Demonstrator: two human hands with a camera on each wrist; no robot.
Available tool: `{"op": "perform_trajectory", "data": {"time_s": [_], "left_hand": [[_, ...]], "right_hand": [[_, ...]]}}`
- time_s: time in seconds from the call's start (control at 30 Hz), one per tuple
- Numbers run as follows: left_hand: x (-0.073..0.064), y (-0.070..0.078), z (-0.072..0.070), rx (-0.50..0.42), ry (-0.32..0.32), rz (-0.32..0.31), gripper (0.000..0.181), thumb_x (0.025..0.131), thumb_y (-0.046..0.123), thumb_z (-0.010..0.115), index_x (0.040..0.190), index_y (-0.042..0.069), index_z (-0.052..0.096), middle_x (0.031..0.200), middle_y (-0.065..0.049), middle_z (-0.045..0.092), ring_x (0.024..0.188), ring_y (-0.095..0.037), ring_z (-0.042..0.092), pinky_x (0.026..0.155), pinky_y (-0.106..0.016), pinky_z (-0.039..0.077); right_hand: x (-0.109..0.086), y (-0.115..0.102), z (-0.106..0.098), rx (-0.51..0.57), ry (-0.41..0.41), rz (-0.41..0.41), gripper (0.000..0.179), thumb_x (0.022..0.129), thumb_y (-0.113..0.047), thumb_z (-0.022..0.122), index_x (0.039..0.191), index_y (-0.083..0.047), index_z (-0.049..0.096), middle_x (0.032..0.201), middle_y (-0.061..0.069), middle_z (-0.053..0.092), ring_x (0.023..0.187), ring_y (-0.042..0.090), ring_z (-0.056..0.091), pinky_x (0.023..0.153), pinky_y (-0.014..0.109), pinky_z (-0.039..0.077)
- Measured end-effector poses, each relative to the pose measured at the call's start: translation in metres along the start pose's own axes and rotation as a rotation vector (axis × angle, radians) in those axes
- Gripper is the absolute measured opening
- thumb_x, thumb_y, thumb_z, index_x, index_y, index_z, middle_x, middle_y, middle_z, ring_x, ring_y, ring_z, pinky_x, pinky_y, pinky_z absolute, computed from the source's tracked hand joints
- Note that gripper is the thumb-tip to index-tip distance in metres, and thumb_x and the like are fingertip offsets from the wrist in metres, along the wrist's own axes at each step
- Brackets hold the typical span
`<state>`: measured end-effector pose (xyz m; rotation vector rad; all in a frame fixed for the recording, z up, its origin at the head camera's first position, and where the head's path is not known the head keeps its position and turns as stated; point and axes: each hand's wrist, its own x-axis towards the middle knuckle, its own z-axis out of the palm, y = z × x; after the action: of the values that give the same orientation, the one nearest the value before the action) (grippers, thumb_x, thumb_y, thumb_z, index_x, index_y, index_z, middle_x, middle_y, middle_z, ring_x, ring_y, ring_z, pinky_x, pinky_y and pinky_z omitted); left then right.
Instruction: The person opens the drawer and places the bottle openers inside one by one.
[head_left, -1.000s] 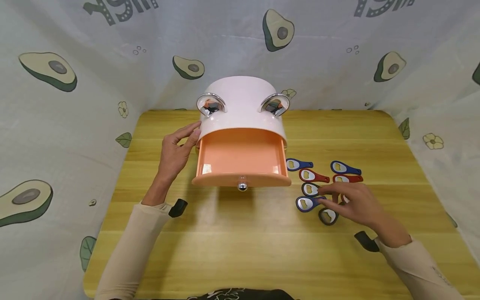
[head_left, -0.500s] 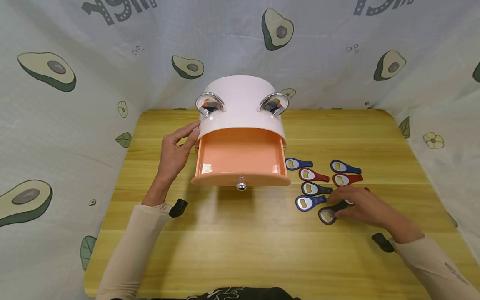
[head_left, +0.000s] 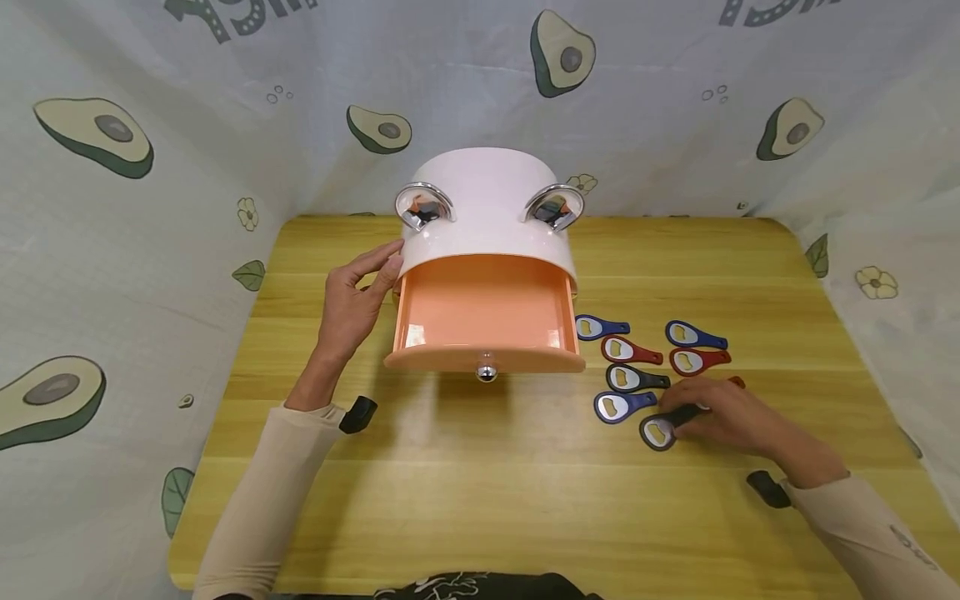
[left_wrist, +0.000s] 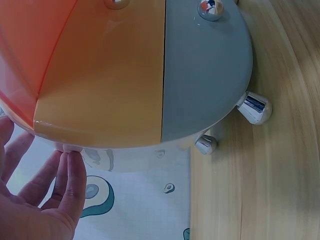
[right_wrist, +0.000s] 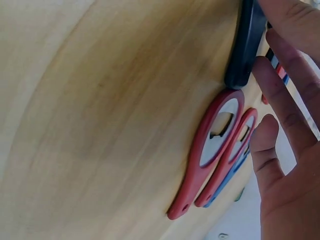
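My left hand touches the left side of a white rounded drawer box with its fingertips. Extended fingers show against its wall in the left wrist view. The box's orange top drawer is pulled out, its inside bare. Over on the right, my right hand pinches a black bottle opener between thumb and fingers, low over the table. Its dark handle points at a red bottle opener in the right wrist view; the hand partly covers that red opener in the head view.
Several other bottle openers lie right of the drawer, among them a blue one, a black one and a red one. The drawer has a chrome knob. A grey lower front shows below it. Patterned cloth surrounds the wooden table.
My right hand has moved right and slightly down from above the left-hand openers to the nearest black bottle opener and pinches it. The left hand stays on the box.
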<state>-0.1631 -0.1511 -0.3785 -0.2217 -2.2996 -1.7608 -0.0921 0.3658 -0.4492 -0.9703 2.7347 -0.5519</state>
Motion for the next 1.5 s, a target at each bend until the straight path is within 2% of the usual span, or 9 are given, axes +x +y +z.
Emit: {"op": "perform_trajectory", "data": {"time_s": [0.33,0.43,0.57,0.67,0.8,1.0,1.17,1.37,1.5], "left_hand": [[0.0,0.003,0.002,-0.033,-0.017,-0.002,0.032,0.101,0.021,0.062,0.132,0.012,0.068,0.138,-0.007,0.064,0.128,-0.017,0.058,0.097,-0.03,0.054],[0.0,0.002,0.002,-0.022,-0.016,0.0,0.032,0.101,0.021,0.062,0.131,0.013,0.068,0.137,-0.007,0.064,0.13,-0.017,0.058,0.095,-0.027,0.055],[0.0,0.0,0.001,-0.024,-0.014,-0.012,0.032,0.101,0.022,0.062,0.131,0.014,0.068,0.137,-0.007,0.064,0.128,-0.018,0.059,0.096,-0.028,0.054],[-0.001,0.0,0.0,-0.019,-0.014,-0.02,0.032,0.101,0.022,0.062,0.132,0.014,0.068,0.137,-0.007,0.064,0.125,-0.019,0.06,0.096,-0.027,0.054],[-0.002,0.001,-0.001,-0.004,-0.01,-0.02,0.033,0.101,0.022,0.062,0.132,0.014,0.068,0.136,-0.008,0.065,0.123,-0.02,0.061,0.094,-0.024,0.053],[-0.002,0.002,-0.001,-0.001,-0.001,-0.018,0.033,0.101,0.022,0.062,0.132,0.014,0.068,0.135,-0.008,0.065,0.124,-0.02,0.061,0.094,-0.023,0.052],[-0.002,0.002,0.0,-0.004,0.0,-0.022,0.033,0.101,0.022,0.062,0.133,0.014,0.068,0.135,-0.009,0.065,0.124,-0.02,0.061,0.093,-0.023,0.053],[-0.002,0.002,0.001,-0.003,0.001,-0.025,0.033,0.101,0.022,0.062,0.133,0.013,0.067,0.135,-0.009,0.065,0.125,-0.021,0.06,0.094,-0.024,0.053],[-0.002,0.002,0.001,-0.006,-0.001,-0.028,0.033,0.101,0.021,0.062,0.133,0.014,0.067,0.134,-0.01,0.066,0.125,-0.021,0.06,0.095,-0.025,0.052]], "right_hand": [[-0.006,-0.001,0.007,0.038,0.027,0.006,0.042,0.066,-0.017,0.094,0.102,-0.029,0.075,0.106,-0.012,0.071,0.097,0.008,0.065,0.087,0.01,0.047],[-0.007,-0.003,0.009,0.001,0.027,-0.005,0.041,0.066,-0.019,0.094,0.101,-0.029,0.076,0.105,-0.013,0.072,0.096,0.009,0.067,0.086,0.016,0.051],[-0.006,-0.006,0.01,-0.072,0.005,-0.015,0.038,0.067,-0.024,0.094,0.101,-0.028,0.077,0.104,-0.015,0.072,0.095,0.009,0.067,0.082,0.031,0.057],[-0.005,-0.007,0.01,-0.115,-0.004,-0.078,0.034,0.069,-0.026,0.092,0.1,-0.026,0.079,0.103,-0.013,0.072,0.094,0.011,0.068,0.079,0.036,0.059],[-0.004,-0.009,0.011,-0.126,0.009,-0.185,0.027,0.073,-0.026,0.09,0.097,-0.026,0.079,0.104,-0.009,0.072,0.091,0.013,0.067,0.076,0.036,0.059],[-0.002,-0.011,0.013,-0.111,0.03,-0.233,0.029,0.071,-0.021,0.09,0.097,-0.026,0.079,0.104,-0.009,0.07,0.089,0.01,0.066,0.074,0.032,0.058],[0.0,-0.013,0.013,-0.129,0.014,-0.24,0.031,0.071,-0.02,0.089,0.1,-0.024,0.079,0.106,-0.007,0.068,0.089,0.009,0.064,0.073,0.032,0.058],[0.0,-0.017,0.011,-0.162,-0.039,-0.192,0.028,0.074,-0.023,0.087,0.1,-0.023,0.078,0.108,-0.003,0.066,0.088,0.01,0.062,0.074,0.033,0.058],[0.0,-0.018,0.013,-0.175,-0.033,-0.166,0.026,0.072,-0.023,0.087,0.096,-0.022,0.077,0.107,-0.003,0.067,0.087,0.011,0.062,0.074,0.034,0.058]]}}
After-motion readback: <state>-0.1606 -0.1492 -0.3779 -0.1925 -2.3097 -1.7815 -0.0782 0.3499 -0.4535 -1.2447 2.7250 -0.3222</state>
